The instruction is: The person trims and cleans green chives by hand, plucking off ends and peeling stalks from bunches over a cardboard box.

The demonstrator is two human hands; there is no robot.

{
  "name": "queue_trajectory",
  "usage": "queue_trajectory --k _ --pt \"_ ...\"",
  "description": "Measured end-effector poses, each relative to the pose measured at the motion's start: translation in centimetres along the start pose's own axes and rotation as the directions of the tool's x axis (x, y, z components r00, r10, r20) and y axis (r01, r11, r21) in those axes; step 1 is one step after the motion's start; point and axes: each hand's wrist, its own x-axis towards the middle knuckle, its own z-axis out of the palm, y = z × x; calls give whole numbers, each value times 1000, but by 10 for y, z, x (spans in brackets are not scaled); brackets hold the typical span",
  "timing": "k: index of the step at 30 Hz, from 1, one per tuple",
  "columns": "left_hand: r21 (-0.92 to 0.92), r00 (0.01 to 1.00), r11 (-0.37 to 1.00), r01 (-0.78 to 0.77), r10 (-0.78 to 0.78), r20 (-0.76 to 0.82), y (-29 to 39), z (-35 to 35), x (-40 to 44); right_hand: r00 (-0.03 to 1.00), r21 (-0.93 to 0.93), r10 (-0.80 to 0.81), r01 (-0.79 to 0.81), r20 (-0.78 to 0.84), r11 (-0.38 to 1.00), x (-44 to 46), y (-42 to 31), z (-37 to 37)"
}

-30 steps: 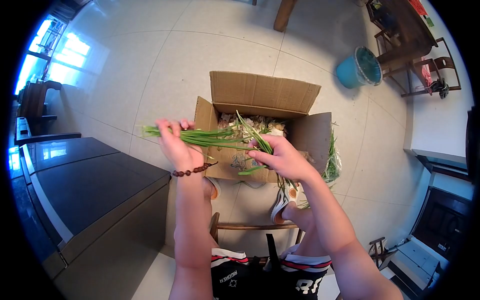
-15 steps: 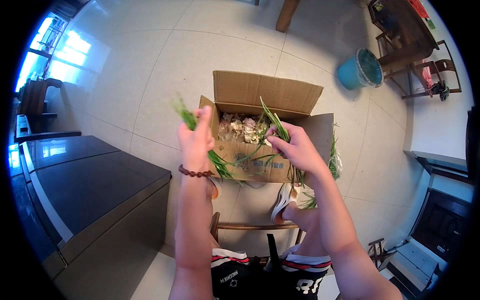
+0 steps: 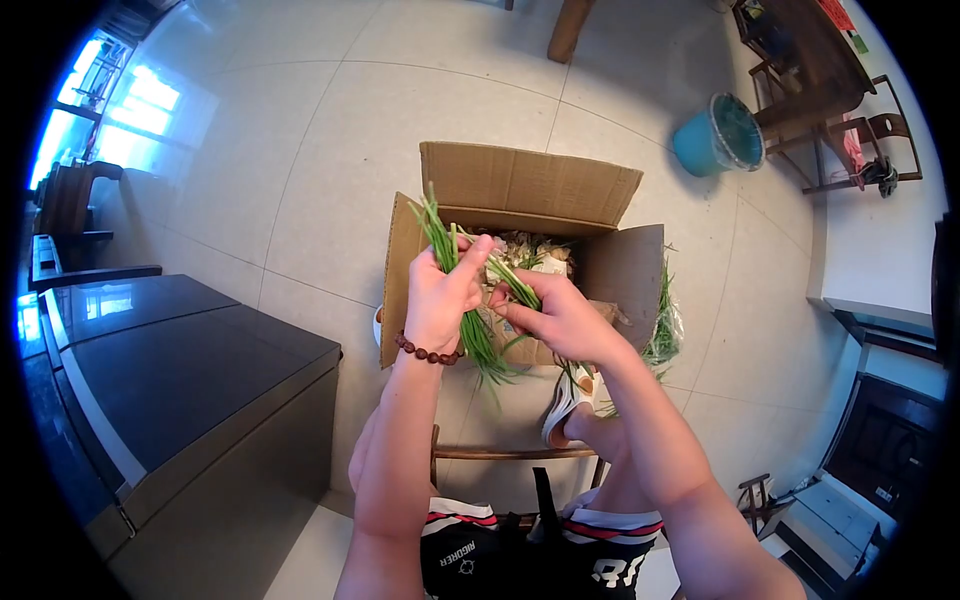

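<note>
My left hand [image 3: 438, 300], with a beaded bracelet at the wrist, is closed round a bunch of green chives [image 3: 482, 350]. Stems stick up above its fingers and leaves hang below. Close beside it on the right, my right hand [image 3: 565, 318] pinches a smaller bunch of chives [image 3: 516, 286], whose pale ends point toward the left hand. Both hands are over the near side of an open cardboard box [image 3: 530, 185]. Inside the box lies a crumpled, pale and brownish heap [image 3: 535, 248], partly hidden by my hands.
A clear bag of greens [image 3: 664, 335] lies against the box's right side. Farther right stands a blue bucket [image 3: 715, 140] with a plastic liner, near wooden furniture [image 3: 815, 70]. A dark cabinet [image 3: 200, 370] is at my left. My sandalled foot [image 3: 570, 405] is near the box.
My left hand has moved right and my right hand a little left and down, so the two bunches now meet. The near box flap has shifted and its print is mostly hidden.
</note>
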Motion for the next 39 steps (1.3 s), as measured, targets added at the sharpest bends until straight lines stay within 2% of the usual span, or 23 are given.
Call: queue_trajectory --k 2,4,5,6,8,9,11,13,15,17,18,20,21,23,26,27,30,34,36,38,39 --pt "-15 999 1000 -24 23 -44 0 -3 2 1000 2 -26 26 -2 1000 0 1 1" --pt "-105 987 988 -116 103 -125 6 -7 5 1000 -33 15 -15 0 999 0 -1 -1" --pt "-72 960 982 -177 156 -231 10 -7 6 1000 -33 15 -15 0 999 1 -2 -2" --pt "-73 960 982 -177 156 -231 13 -11 9 1000 -60 25 -25 8 998 1 -2 -3" --pt "-123 862 950 -288 201 -466 22 -31 15 999 -86 35 -34 15 996 0 -2 -5" --pt "-123 861 950 -289 202 -466 24 -45 16 1000 -114 22 -22 -6 993 -1 -2 -7" --pt "-199 820 859 -472 345 -457 25 -69 18 1000 -143 8 -12 -26 990 -2 -4 -9" --pt "-189 815 861 -472 344 -467 33 -61 14 995 -17 87 -87 -39 996 -3 -13 -11" --pt "-178 809 863 -472 344 -477 34 -53 10 996 -5 84 -84 -38 996 -2 -13 -12" --pt "-95 937 965 -245 211 -278 26 -40 3 996 8 80 -80 -39 997 -1 -11 -11" --pt "-94 937 965 -245 210 -278 25 -30 -1 997 42 68 -67 -43 997 0 -11 -9" --pt "193 994 980 -54 70 -79 26 -8 -9 997 76 57 -53 -48 996 1 -10 -6" --pt "193 994 980 -53 69 -79 23 -3 -10 998 72 56 -54 -33 996 1 -9 -5" --pt "335 989 932 -141 119 86 15 5 -10 998 69 56 -54 -18 996 2 -11 -3" --pt "280 972 936 -211 171 161 -10 3 -2 997 45 75 -75 -3 996 0 -19 -2" --pt "313 979 936 -160 109 173 0 5 -8 997 32 79 -78 -9 996 0 -18 -2" --pt "222 987 968 -117 89 130 -4 8 -8 998 53 70 -69 -6 996 0 -11 -1" --pt "250 997 965 -82 79 24 6 -1 -5 998 74 51 -52 23 996 0 -9 -2" --pt "14 964 965 -261 261 -49 7 -6 2 997 44 68 -69 26 997 0 -11 -3" --pt "-5 962 965 -263 262 -79 15 -12 2 996 13 85 -85 29 996 0 -11 -3" --pt "-70 935 944 -324 308 -173 17 -16 3 999 -10 39 -39 21 999 -1 -9 -2"
